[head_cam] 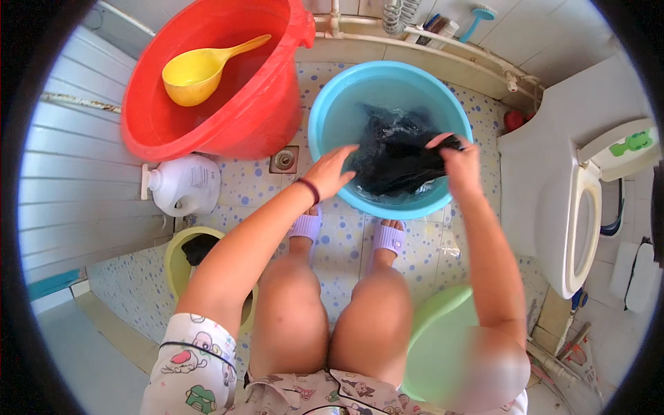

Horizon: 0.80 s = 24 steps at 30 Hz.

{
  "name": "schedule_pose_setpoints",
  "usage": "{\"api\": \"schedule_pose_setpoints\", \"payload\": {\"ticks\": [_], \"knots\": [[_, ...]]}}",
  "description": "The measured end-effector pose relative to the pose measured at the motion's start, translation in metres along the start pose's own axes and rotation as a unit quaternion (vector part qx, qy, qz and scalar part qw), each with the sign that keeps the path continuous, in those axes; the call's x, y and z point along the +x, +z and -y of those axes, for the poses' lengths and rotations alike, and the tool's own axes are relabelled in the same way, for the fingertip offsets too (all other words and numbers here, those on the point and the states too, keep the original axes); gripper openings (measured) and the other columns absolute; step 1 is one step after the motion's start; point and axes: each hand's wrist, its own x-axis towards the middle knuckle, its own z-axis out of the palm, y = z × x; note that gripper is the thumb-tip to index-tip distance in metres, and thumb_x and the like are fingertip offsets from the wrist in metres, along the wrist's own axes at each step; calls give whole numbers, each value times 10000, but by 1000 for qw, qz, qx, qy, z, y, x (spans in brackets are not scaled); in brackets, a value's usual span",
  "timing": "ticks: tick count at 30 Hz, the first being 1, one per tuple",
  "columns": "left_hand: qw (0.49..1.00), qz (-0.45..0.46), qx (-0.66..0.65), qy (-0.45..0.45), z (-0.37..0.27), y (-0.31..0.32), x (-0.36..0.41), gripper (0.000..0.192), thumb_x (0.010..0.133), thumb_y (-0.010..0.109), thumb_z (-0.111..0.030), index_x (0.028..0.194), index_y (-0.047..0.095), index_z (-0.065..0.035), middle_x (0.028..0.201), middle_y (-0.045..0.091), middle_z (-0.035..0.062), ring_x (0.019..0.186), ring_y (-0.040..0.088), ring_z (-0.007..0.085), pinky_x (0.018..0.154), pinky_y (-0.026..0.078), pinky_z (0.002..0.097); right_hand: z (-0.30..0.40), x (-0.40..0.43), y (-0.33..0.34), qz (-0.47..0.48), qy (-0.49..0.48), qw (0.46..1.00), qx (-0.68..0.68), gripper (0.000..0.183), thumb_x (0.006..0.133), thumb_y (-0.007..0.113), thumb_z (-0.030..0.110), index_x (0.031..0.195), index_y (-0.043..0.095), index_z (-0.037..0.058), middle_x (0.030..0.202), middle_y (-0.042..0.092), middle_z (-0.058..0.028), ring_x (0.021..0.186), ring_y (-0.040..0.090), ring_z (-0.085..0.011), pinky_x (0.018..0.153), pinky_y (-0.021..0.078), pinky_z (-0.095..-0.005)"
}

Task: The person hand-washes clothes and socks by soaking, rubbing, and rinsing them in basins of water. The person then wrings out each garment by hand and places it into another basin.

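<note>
A light blue plastic basin [317, 122] of cloudy water stands on the tiled floor before my feet. Black wet cloth [399, 161] lies partly under the water, bunched in the middle and right of the basin. My right hand [460, 165] grips a gathered end of this cloth at the basin's right side, lifting it out of the water. Over the left front rim is my left hand [332, 174], its thumb and fingers apart and nothing between them; a dark band circles that wrist. Whether its fingertips touch the rim or cloth, I cannot tell.
A large red tub [270, 114] holds a yellow dipper [194, 72]. Below it are a white plastic jug [189, 184], a floor drain [284, 160] and a yellowish bin [179, 249]. A light green basin [441, 337] sits near my right leg; a toilet [544, 181] stands right.
</note>
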Motion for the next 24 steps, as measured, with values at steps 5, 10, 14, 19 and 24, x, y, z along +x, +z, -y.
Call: {"api": "schedule_pose_setpoints", "payload": {"ticks": [5, 10, 14, 19, 24], "knots": [[991, -35, -7, 132, -66, -19, 43, 602, 729, 615, -94, 1266, 345, -69, 1235, 415, 179, 1157, 395, 315, 971, 327, 365, 126, -44, -45, 25, -149, 988, 34, 215, 664, 452, -69, 781, 618, 1, 810, 602, -79, 775, 553, -170, 736, 423, -268], [989, -76, 9, 128, -108, -11, 57, 559, 714, 636, -106, 1223, 409, -57, 1196, 456, 187, 1112, 430, 328, 950, 339, 368, 212, -67, -74, 33, -236, 966, 98, 197, 739, 447, 1, 859, 603, 8, 871, 594, -96, 816, 562, -214, 755, 440, -302], [997, -58, -49, 27, -109, -3, 63, 345, 793, 563, -168, 1118, 510, -64, 1035, 561, 193, 979, 518, 335, 846, 391, 383, 233, -74, -92, -40, -221, 964, 141, 202, 756, 458, 0, 888, 607, 35, 880, 589, -96, 819, 558, -211, 730, 448, -309], [991, -120, -39, -49, -89, -45, 65, 277, 861, 447, -199, 1092, 530, -68, 948, 595, 197, 896, 562, 320, 782, 416, 372, 196, -67, -143, -185, -169, 959, 133, 209, 736, 458, -7, 856, 621, 45, 860, 582, -88, 795, 547, -200, 717, 441, -293], [950, -262, -167, -38, -135, -107, 49, 391, 840, 410, -128, 1207, 421, 6, 1083, 546, 160, 967, 519, 241, 851, 395, 328, 144, -61, -170, -151, -154, 975, 45, 292, 709, 425, -49, 914, 614, 38, 878, 579, -64, 834, 526, -167, 761, 414, -263]]}}
